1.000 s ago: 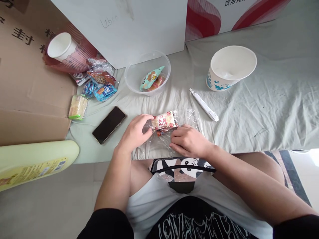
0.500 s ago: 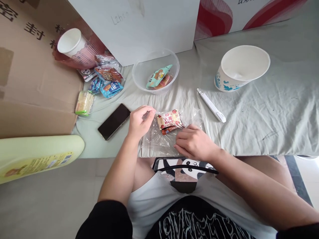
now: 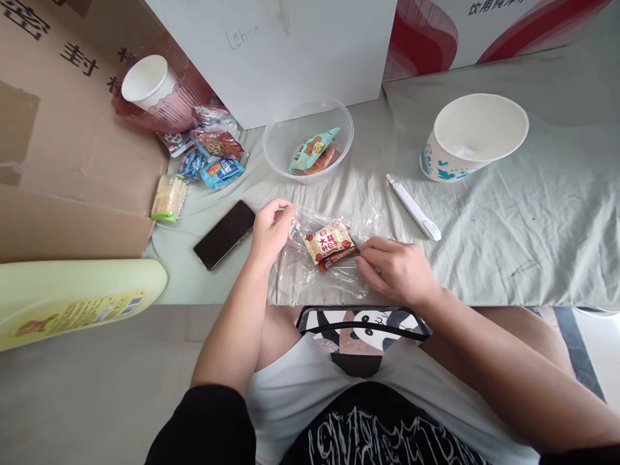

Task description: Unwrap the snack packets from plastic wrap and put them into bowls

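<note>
A thin sheet of clear plastic wrap (image 3: 296,274) lies crinkled near the table's front edge. On its middle rests a cream snack packet (image 3: 329,241) with red print, overlapping a narrow brown-red packet (image 3: 338,258). My left hand (image 3: 271,231) pinches the wrap at its upper left, where it lifts off the cloth. To the right of the packets, my right hand (image 3: 400,268) has its fingers closed on the wrap's right side, the thumb and fingertips close to the brown-red packet. A black phone (image 3: 225,234) lies just left of my left hand.
Behind the wrap stands a clear plastic bowl (image 3: 278,158) with snack packets. A white cutter (image 3: 413,206) and a large paper tub (image 3: 455,152) are to the right. Several snacks (image 3: 221,172), a cup stack (image 3: 148,82), a cardboard box (image 3: 82,148) and a yellow-green bottle (image 3: 87,290) line the left.
My left hand has drawn the wrap's edge slightly left. My right hand has shifted right and its fingers have gathered the wrap. The two packets have tilted a little.
</note>
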The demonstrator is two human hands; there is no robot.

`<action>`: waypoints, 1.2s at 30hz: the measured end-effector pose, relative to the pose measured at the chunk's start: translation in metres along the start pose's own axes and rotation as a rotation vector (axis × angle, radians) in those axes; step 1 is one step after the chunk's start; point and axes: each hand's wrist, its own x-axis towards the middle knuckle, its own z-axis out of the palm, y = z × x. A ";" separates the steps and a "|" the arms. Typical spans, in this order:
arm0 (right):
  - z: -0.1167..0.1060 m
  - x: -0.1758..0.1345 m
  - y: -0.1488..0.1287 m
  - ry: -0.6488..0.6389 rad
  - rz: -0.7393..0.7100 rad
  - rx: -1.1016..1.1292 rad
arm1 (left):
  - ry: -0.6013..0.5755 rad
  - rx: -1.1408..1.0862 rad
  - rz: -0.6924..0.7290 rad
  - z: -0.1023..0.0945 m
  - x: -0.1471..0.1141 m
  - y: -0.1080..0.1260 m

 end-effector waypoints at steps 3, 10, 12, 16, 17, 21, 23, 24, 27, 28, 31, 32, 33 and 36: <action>-0.003 0.000 0.005 0.034 0.134 -0.020 | 0.027 -0.039 0.016 0.000 0.002 -0.001; -0.004 0.002 0.007 -0.063 0.326 -0.055 | 0.073 -0.093 0.053 0.001 0.003 -0.002; -0.005 0.002 0.006 -0.096 0.353 -0.084 | 0.065 -0.103 0.069 0.001 0.004 -0.003; -0.007 0.002 0.005 -0.163 0.397 -0.175 | 0.067 -0.104 0.097 0.000 0.005 -0.006; -0.007 0.002 0.005 -0.167 0.408 -0.191 | 0.069 -0.105 0.099 0.000 0.005 -0.006; -0.008 0.003 0.004 -0.157 0.430 -0.193 | 0.073 -0.099 0.086 0.001 0.006 -0.008; -0.009 0.004 0.003 -0.161 0.429 -0.176 | 0.067 -0.077 0.085 0.000 0.007 -0.009; -0.009 0.004 0.003 -0.167 0.426 -0.170 | 0.062 -0.061 0.098 -0.001 0.007 -0.010; -0.010 0.004 0.004 -0.182 0.406 -0.160 | 0.059 0.027 0.223 -0.004 0.005 -0.012; -0.010 0.004 0.005 -0.183 0.398 -0.154 | 0.059 0.083 0.302 -0.006 0.004 -0.013; -0.009 0.003 0.007 -0.182 0.382 -0.124 | -0.013 0.325 0.591 -0.008 0.000 -0.012; -0.009 0.002 0.007 -0.184 0.382 -0.113 | -0.051 0.402 0.666 -0.007 -0.001 -0.012; -0.009 0.002 0.007 -0.186 0.385 -0.105 | -0.081 0.461 0.714 -0.007 -0.002 -0.012; -0.009 0.002 0.007 -0.184 0.411 -0.102 | -0.094 0.506 0.754 -0.004 -0.002 -0.011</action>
